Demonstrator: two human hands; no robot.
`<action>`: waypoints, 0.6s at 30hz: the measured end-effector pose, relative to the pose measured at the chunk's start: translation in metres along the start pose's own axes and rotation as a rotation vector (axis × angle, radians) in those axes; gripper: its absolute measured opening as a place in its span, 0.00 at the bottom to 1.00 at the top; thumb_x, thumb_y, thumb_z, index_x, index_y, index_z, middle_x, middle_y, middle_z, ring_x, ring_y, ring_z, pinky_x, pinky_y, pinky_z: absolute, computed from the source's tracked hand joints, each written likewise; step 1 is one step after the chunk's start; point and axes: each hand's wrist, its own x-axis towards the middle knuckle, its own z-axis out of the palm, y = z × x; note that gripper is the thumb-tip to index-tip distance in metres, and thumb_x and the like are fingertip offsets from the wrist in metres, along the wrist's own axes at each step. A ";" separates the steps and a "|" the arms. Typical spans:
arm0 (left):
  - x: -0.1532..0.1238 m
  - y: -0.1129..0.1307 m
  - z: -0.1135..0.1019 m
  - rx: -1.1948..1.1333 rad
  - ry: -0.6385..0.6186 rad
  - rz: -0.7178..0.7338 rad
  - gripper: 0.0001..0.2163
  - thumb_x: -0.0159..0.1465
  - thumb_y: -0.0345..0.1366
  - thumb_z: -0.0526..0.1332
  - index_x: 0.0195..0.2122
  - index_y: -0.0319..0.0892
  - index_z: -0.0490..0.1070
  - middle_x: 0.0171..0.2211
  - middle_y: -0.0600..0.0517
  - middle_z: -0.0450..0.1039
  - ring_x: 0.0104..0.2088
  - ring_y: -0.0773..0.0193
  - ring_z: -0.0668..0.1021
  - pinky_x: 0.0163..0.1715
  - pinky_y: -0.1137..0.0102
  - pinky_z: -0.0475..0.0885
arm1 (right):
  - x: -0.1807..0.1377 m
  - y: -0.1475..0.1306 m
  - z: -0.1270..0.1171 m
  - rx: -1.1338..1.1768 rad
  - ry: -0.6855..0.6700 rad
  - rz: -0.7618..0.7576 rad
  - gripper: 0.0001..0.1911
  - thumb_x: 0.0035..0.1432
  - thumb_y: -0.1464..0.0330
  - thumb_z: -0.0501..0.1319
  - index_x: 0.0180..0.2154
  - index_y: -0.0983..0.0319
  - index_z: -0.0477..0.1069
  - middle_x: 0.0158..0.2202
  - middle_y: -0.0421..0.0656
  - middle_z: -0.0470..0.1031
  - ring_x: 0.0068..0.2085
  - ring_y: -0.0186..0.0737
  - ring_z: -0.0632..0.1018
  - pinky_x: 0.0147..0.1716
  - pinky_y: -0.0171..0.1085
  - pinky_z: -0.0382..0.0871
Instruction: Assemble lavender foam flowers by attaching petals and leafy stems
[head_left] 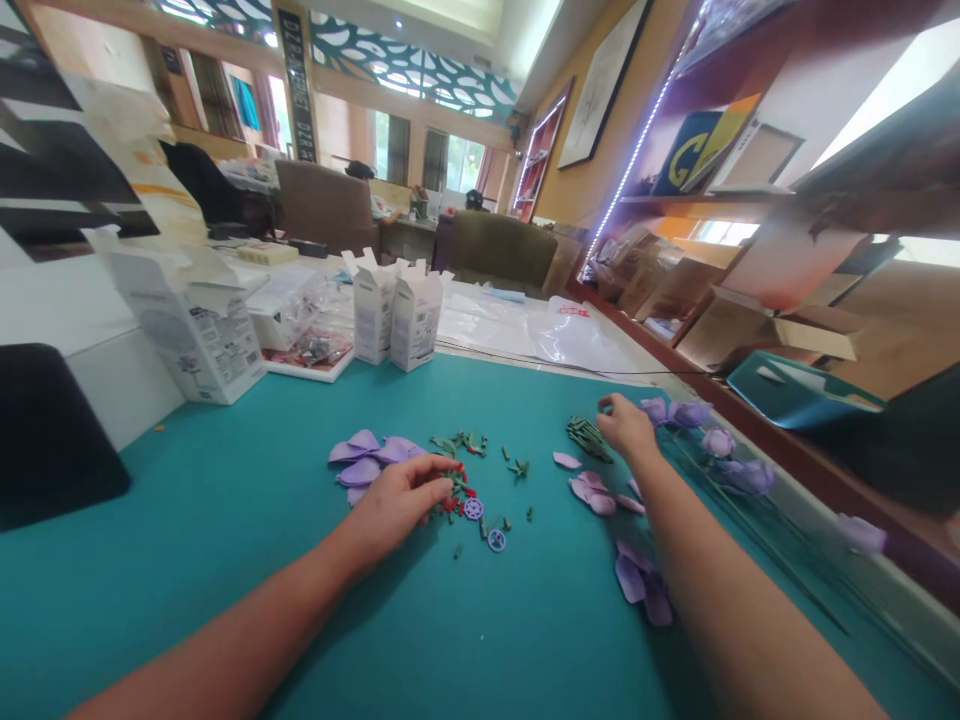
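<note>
My left hand (397, 497) rests on the teal table mat (225, 520), fingers curled over a heap of small red and green parts (454, 497). What its fingertips pinch is hidden. Purple petals (366, 460) lie just beyond it, and two purple wheel-shaped pieces (473, 509) lie to its right. My right hand (626, 425) reaches further out, fingers closed by a bundle of green stems (586, 436). More petals (596, 493) lie beside that arm. Finished purple flowers (720, 445) on long stems lie to the right.
Opened white cartons (202, 330) and two smaller ones (397, 310) stand at the mat's far edge, with a tray of parts (311, 352) between them. Clear plastic bags (525, 330) lie beyond. A black object (45, 430) is at left, shelves and boxes (780, 330) at right.
</note>
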 end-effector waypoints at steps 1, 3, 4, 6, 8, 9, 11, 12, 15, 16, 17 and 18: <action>0.000 0.000 0.000 -0.016 0.003 0.003 0.18 0.54 0.40 0.59 0.45 0.39 0.72 0.27 0.54 0.70 0.22 0.71 0.64 0.24 0.73 0.61 | -0.006 -0.010 -0.002 0.065 0.004 -0.053 0.19 0.50 0.75 0.54 0.45 0.64 0.71 0.39 0.51 0.76 0.42 0.47 0.76 0.40 0.42 0.67; -0.001 0.000 0.001 -0.056 0.009 0.008 0.18 0.54 0.38 0.59 0.45 0.39 0.72 0.27 0.54 0.71 0.22 0.71 0.65 0.24 0.73 0.61 | -0.025 -0.032 -0.004 0.211 -0.023 -0.154 0.18 0.51 0.71 0.55 0.46 0.61 0.70 0.34 0.44 0.76 0.35 0.41 0.76 0.34 0.38 0.68; -0.001 0.000 0.001 -0.078 0.009 0.007 0.17 0.54 0.38 0.60 0.45 0.39 0.72 0.27 0.53 0.72 0.22 0.71 0.65 0.24 0.73 0.61 | -0.038 -0.043 -0.004 0.282 -0.044 -0.196 0.18 0.52 0.69 0.55 0.46 0.61 0.70 0.32 0.41 0.75 0.32 0.39 0.76 0.31 0.36 0.68; -0.001 0.000 0.001 -0.126 0.013 0.000 0.17 0.54 0.37 0.60 0.45 0.38 0.72 0.28 0.53 0.72 0.22 0.71 0.66 0.23 0.74 0.61 | -0.068 -0.064 -0.001 0.645 -0.139 -0.307 0.17 0.51 0.65 0.58 0.43 0.62 0.70 0.29 0.39 0.72 0.29 0.36 0.74 0.27 0.35 0.67; -0.001 0.000 0.001 -0.171 0.016 0.000 0.17 0.54 0.36 0.61 0.45 0.37 0.72 0.29 0.52 0.73 0.23 0.71 0.67 0.23 0.75 0.61 | -0.098 -0.079 0.004 0.979 -0.244 -0.355 0.16 0.48 0.64 0.62 0.41 0.60 0.70 0.27 0.37 0.70 0.27 0.35 0.73 0.25 0.34 0.66; -0.001 0.000 0.001 -0.188 0.013 0.003 0.17 0.54 0.36 0.61 0.44 0.37 0.72 0.28 0.52 0.73 0.23 0.71 0.68 0.22 0.75 0.61 | -0.111 -0.085 0.007 1.061 -0.291 -0.353 0.16 0.48 0.65 0.64 0.40 0.60 0.69 0.26 0.37 0.71 0.27 0.34 0.73 0.25 0.34 0.66; -0.001 0.000 0.002 -0.219 -0.001 0.015 0.17 0.53 0.36 0.62 0.44 0.37 0.73 0.28 0.51 0.73 0.23 0.71 0.68 0.22 0.75 0.60 | -0.131 -0.091 0.014 1.177 -0.345 -0.342 0.15 0.48 0.66 0.65 0.39 0.59 0.68 0.27 0.37 0.72 0.28 0.35 0.74 0.25 0.34 0.67; -0.002 -0.001 0.002 -0.233 -0.012 0.021 0.17 0.53 0.36 0.62 0.43 0.37 0.73 0.27 0.51 0.73 0.23 0.71 0.68 0.22 0.75 0.60 | -0.137 -0.092 0.018 1.220 -0.357 -0.332 0.15 0.48 0.66 0.66 0.39 0.59 0.67 0.27 0.37 0.72 0.28 0.34 0.74 0.26 0.34 0.67; -0.002 -0.001 0.003 -0.277 -0.051 0.030 0.16 0.53 0.36 0.62 0.43 0.37 0.74 0.26 0.52 0.72 0.22 0.72 0.67 0.21 0.75 0.60 | -0.147 -0.092 0.028 1.315 -0.362 -0.297 0.14 0.48 0.67 0.66 0.38 0.58 0.67 0.29 0.38 0.74 0.27 0.33 0.74 0.27 0.34 0.68; -0.003 -0.001 0.003 -0.289 -0.062 0.031 0.16 0.53 0.35 0.62 0.43 0.37 0.74 0.25 0.53 0.72 0.22 0.72 0.66 0.21 0.76 0.59 | -0.148 -0.092 0.030 1.335 -0.366 -0.283 0.14 0.48 0.67 0.67 0.37 0.58 0.67 0.29 0.38 0.75 0.28 0.33 0.74 0.27 0.34 0.69; -0.003 -0.001 0.003 -0.298 -0.072 0.031 0.16 0.53 0.35 0.62 0.42 0.37 0.74 0.25 0.53 0.72 0.21 0.72 0.66 0.21 0.76 0.59 | -0.149 -0.091 0.032 1.351 -0.373 -0.269 0.14 0.48 0.66 0.67 0.36 0.59 0.67 0.30 0.39 0.75 0.28 0.34 0.75 0.27 0.34 0.69; -0.003 -0.001 0.003 -0.303 -0.077 0.031 0.15 0.53 0.35 0.62 0.42 0.37 0.74 0.25 0.53 0.72 0.21 0.72 0.66 0.21 0.76 0.59 | -0.149 -0.091 0.034 1.364 -0.379 -0.253 0.14 0.47 0.66 0.68 0.36 0.59 0.67 0.30 0.39 0.76 0.27 0.34 0.74 0.27 0.35 0.69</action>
